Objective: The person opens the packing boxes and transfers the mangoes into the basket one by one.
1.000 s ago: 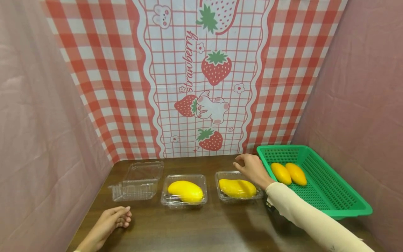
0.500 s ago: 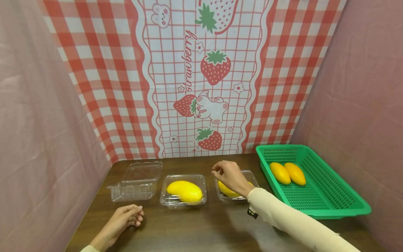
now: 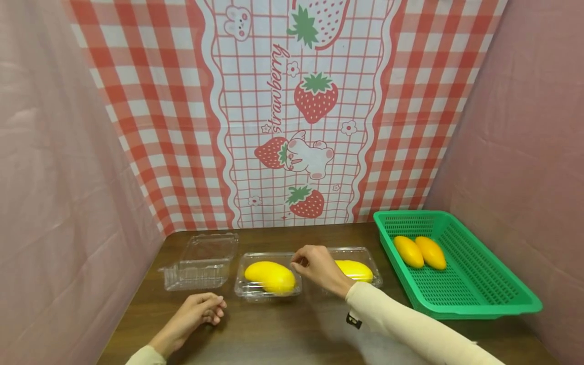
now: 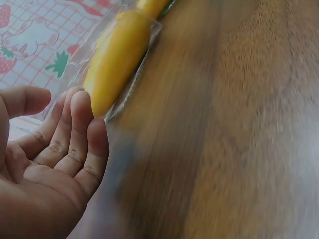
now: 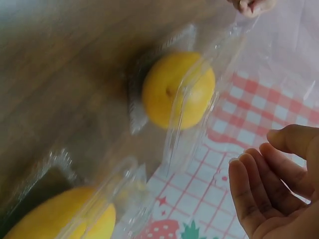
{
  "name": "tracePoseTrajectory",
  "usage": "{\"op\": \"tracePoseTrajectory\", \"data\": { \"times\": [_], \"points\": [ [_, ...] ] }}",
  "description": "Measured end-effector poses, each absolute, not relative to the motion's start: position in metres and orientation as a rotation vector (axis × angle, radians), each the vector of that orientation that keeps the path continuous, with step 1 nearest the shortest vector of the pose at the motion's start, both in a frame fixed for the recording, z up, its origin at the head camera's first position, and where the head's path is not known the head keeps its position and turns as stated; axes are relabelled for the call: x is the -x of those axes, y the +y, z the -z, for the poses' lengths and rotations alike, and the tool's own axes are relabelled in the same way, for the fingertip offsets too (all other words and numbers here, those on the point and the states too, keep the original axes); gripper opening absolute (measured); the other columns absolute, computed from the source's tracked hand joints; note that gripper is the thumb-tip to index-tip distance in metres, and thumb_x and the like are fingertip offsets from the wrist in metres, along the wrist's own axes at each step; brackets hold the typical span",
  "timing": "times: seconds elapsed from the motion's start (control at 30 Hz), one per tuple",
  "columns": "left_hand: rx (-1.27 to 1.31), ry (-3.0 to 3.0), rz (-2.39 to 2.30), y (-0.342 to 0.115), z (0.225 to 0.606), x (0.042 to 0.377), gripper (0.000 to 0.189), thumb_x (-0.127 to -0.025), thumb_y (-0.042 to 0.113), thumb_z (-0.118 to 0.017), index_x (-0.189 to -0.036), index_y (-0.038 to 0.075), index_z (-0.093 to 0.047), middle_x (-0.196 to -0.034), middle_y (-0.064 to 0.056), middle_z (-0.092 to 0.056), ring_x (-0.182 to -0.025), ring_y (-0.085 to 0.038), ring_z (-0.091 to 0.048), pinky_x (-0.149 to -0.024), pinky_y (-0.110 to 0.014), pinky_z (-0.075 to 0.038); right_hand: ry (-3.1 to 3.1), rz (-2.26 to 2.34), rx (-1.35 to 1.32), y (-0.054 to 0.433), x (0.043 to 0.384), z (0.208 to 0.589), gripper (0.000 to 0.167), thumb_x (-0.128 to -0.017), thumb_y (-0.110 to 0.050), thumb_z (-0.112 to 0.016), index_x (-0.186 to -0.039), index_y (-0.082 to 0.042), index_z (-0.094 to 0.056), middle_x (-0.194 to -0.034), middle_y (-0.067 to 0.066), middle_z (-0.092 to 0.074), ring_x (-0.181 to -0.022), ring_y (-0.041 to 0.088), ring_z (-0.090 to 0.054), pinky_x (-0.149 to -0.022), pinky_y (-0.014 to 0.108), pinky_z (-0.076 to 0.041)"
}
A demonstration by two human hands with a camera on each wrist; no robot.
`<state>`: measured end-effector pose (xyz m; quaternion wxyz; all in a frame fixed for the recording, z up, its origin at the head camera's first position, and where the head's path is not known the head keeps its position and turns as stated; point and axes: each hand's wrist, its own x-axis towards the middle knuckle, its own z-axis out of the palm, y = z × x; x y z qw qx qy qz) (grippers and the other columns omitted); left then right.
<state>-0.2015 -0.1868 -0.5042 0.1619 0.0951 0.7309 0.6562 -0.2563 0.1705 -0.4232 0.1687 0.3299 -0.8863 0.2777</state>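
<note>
The right hand (image 3: 321, 268) hangs over the gap between two clear boxes, its fingers loosely bent and holding nothing; whether thumb and forefinger meet is hard to tell. It covers the left part of the right-hand box (image 3: 375, 261) and of the mango (image 3: 356, 271) inside. The middle box (image 3: 244, 292) shows nearly whole, its mango (image 3: 270, 277) lying within, though glare leaves the closure unclear. The left hand (image 3: 196, 312) is in front of the open box (image 3: 198, 276), fingers side by side and softly curved, thumb apart—nothing in its grasp. At right, a green basket (image 3: 474, 279) holds two more mangoes (image 3: 408, 252), side by side. Both sleeves (image 3: 410, 324) run off the bottom edge; the left wrist view blurs the wooden table (image 3: 274, 339).
</note>
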Motion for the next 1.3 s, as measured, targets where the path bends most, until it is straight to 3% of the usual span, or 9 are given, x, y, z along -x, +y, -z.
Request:
{"op": "tracePoseTrajectory", "data": {
  "times": [0.37, 0.67, 0.93, 1.17, 1.3],
  "points": [
    [-0.311, 2.042, -1.917, -0.167, 0.512, 0.208, 0.038, -0.106, 0.022, -0.058, -0.113, -0.014, -0.064, -0.090, -0.008, -0.068, -0.077, -0.015, -0.063, -0.072, -0.028, -0.057, -2.519, -0.767, -1.127, 0.134, 0.249, 0.427, 0.011, -0.090, -0.013, -0.081, -0.097, -0.004, -0.079, -0.088, 0.002, -0.075, -0.074, 0.017, -0.069, -0.067, 0.016, -0.053],
    [-0.291, 2.014, -1.927, -0.155, 0.513, 0.210, 0.036, -0.106, 0.021, -0.058, -0.113, -0.013, -0.065, -0.090, -0.008, -0.069, -0.078, -0.015, -0.063, -0.072, -0.027, -0.057, -2.544, -0.690, -1.262, 0.105, 0.246, 0.436, 0.012, -0.091, -0.016, -0.080, -0.099, -0.008, -0.079, -0.083, -0.005, -0.072, -0.071, 0.006, -0.065, -0.065, 0.009, -0.047],
    [-0.243, 2.005, -1.969, -0.149, 0.516, 0.213, 0.033, -0.104, 0.021, -0.060, -0.112, -0.010, -0.066, -0.091, -0.006, -0.069, -0.078, -0.014, -0.063, -0.073, -0.027, -0.056, -2.557, -0.525, -1.334, 0.088, 0.246, 0.443, 0.016, -0.094, -0.022, -0.078, -0.105, -0.011, -0.079, -0.090, -0.007, -0.072, -0.072, -0.005, -0.057, -0.065, 0.009, -0.046],
    [-0.226, 1.940, -2.044, -0.146, 0.517, 0.215, 0.025, -0.103, 0.015, -0.059, -0.109, -0.009, -0.066, -0.089, -0.005, -0.069, -0.076, -0.013, -0.063, -0.072, -0.025, -0.056, -2.482, -0.256, -1.352, 0.076, 0.252, 0.445, 0.011, -0.093, -0.028, -0.078, -0.100, -0.019, -0.079, -0.090, -0.011, -0.069, -0.075, -0.004, -0.056, -0.071, 0.016, -0.050],
    [-0.206, 1.926, -2.075, -0.145, 0.516, 0.216, 0.019, -0.102, 0.011, -0.059, -0.105, -0.007, -0.067, -0.088, -0.005, -0.068, -0.074, -0.012, -0.062, -0.070, -0.024, -0.055, -2.483, -0.215, -1.354, 0.070, 0.254, 0.446, 0.007, -0.091, -0.027, -0.078, -0.094, -0.021, -0.079, -0.084, -0.013, -0.065, -0.072, -0.003, -0.053, -0.066, 0.017, -0.049]
  ]
}}
